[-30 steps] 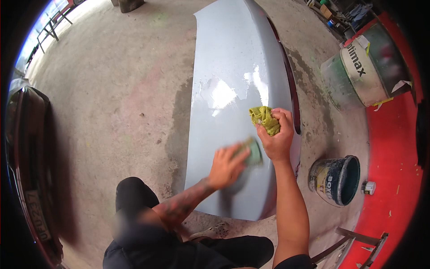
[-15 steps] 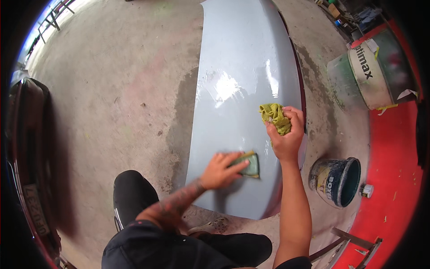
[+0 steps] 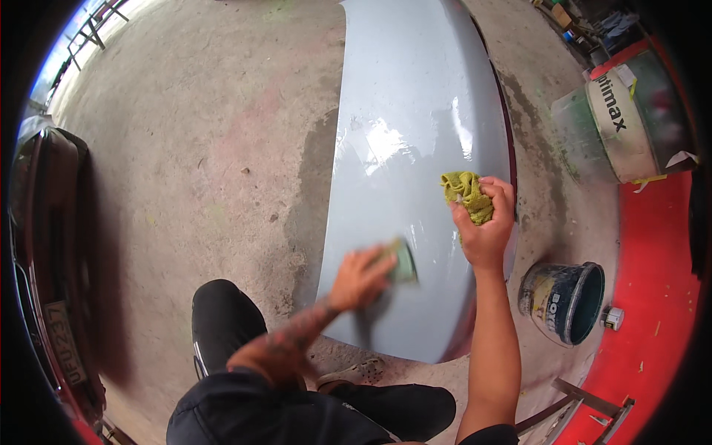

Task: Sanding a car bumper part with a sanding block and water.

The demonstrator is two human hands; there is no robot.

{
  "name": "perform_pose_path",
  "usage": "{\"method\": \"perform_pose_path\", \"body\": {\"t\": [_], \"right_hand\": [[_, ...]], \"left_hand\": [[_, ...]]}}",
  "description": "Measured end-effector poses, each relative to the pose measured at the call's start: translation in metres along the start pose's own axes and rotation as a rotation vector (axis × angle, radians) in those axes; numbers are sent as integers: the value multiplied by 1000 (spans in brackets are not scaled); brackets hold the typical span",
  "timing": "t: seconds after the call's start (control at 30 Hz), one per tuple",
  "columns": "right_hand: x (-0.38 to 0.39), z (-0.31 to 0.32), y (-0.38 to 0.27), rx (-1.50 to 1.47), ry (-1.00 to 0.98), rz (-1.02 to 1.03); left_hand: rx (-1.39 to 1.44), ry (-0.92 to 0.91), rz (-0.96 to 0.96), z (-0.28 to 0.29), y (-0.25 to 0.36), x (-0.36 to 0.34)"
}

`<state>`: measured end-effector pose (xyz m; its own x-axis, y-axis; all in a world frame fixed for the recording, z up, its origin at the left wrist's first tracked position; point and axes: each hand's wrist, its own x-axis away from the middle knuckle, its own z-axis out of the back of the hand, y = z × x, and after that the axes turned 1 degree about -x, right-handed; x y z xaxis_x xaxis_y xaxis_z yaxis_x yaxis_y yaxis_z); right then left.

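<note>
A long, pale grey car body panel [image 3: 400,89], wet and shiny in places, stretches away in front of me. My left hand [image 3: 360,279] is on its near part, smeared by motion, gripping a flat green sanding pad [image 3: 405,262] with yellowish edges. The pad lies against the panel as far as the blur shows. Farther right, my right hand [image 3: 491,233] is closed round a crumpled yellow-green cloth [image 3: 467,194], which bunches out between thumb and fingers over the panel's right side.
To the right stand a dark bucket [image 3: 562,300], a small can [image 3: 612,319] and a large drum [image 3: 619,119] beside a red strip [image 3: 653,297]. A metal stand [image 3: 586,400] is at lower right. A dark red car [image 3: 52,259] stands at the left on concrete [image 3: 222,148].
My left hand has shifted slightly left on the panel with the sanding pad, now more blurred. The whole view has slid a little; my right hand keeps its hold on the cloth.
</note>
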<state>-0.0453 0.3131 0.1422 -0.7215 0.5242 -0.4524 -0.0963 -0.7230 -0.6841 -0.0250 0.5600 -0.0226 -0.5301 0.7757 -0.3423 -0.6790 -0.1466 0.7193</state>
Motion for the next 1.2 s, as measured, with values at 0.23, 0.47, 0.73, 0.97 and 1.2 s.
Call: {"method": "perform_pose_path", "body": {"t": [0.23, 0.47, 0.73, 0.97, 1.2], "right_hand": [[-6, -14, -6, -46, -10, 6], [-5, -6, -6, -8, 3, 4], [-8, -14, -10, -52, -12, 4], [-4, -8, -3, 84, -12, 91], [-8, -22, -12, 402, -106, 233]], "left_hand": [[-227, 369, 502, 49, -142, -167], [-62, 141, 357, -7, 32, 90], [-296, 322, 473, 55, -147, -173], [-165, 154, 474, -12, 12, 111], [-190, 296, 466, 43, -101, -83]]}}
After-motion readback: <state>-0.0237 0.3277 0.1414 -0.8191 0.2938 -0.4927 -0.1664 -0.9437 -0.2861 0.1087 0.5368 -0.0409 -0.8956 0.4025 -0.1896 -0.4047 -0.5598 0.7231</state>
